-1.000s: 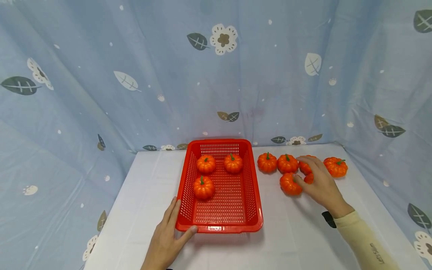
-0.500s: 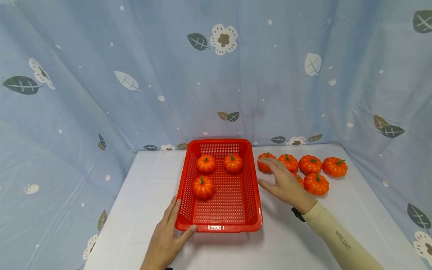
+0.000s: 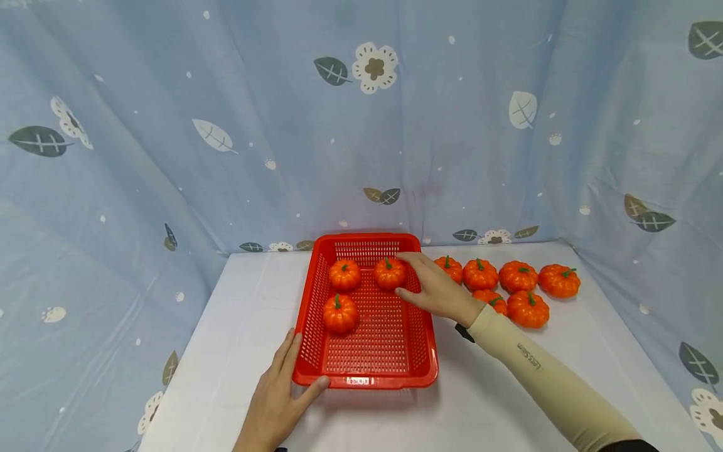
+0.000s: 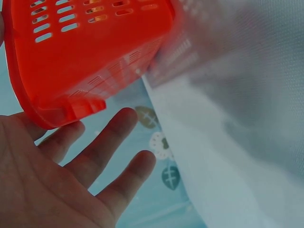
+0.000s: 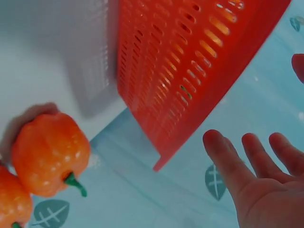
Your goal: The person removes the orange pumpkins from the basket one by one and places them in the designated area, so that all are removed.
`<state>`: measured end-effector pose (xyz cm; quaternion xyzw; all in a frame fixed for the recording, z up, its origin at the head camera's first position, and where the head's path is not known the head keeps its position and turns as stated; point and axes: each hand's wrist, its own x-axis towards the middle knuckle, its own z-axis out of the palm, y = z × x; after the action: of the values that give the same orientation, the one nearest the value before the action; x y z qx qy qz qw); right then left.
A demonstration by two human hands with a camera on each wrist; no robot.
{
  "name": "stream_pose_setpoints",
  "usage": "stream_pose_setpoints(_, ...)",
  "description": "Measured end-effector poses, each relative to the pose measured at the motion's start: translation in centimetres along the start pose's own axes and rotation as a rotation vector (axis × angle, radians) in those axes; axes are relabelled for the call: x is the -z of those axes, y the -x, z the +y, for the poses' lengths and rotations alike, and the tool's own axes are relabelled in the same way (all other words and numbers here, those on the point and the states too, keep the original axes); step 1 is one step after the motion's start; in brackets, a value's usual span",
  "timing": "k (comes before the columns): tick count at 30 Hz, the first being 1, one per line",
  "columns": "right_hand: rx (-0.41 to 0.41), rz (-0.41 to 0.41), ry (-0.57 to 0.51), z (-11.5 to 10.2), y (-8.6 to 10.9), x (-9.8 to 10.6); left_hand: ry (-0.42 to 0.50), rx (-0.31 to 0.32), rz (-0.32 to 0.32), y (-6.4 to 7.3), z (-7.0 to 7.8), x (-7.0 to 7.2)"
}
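Observation:
My right hand [image 3: 437, 290] reaches over the right side of the red plastic basket [image 3: 367, 382]. Its fingertips are beside a small orange pumpkin [image 3: 390, 274] with a green stem, at the basket's back right; contact is unclear. The right wrist view shows the right hand [image 5: 266, 185] with extended fingers and nothing in its grasp. My left hand [image 3: 277, 392] rests against the basket's front left corner, its fingers along the outside and thumb at the front rim. In the left wrist view, the left hand's fingers [image 4: 102, 152] are straight under the rim. Another pumpkin [image 3: 344, 275] sits back left, and a third pumpkin [image 3: 340, 314] in front of it.
Several more pumpkins [image 3: 518, 276] stand in two rows on the white table [image 3: 248, 295] right of the basket; my right forearm partly hides some. A blue curtain [image 3: 282, 125] with leaves and flowers hangs behind and along both sides.
My right hand has moved left, from the pumpkins on the table to above the basket, uncovering pumpkins on the right. My left hand and the basket stay in place.

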<state>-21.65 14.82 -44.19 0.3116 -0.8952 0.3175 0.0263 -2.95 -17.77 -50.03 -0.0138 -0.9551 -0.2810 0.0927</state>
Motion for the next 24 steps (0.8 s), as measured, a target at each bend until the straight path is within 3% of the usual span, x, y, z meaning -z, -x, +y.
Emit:
stream_pose_setpoints(6,-0.078,-0.103,0.003,0.4,-2.8,-1.1,-0.005,0.009,-0.012,-0.1,0.1,0.1)
stream_pose_setpoints(14,0.026,-0.205,0.135,2.2,-5.5,-3.5,-0.003,0.024,-0.018,0.1,0.0,0.1)
stream_pose_setpoints(24,-0.047,-0.212,0.208,3.0,-7.3,-4.5,0.005,0.023,-0.028,0.0,0.2,0.1)
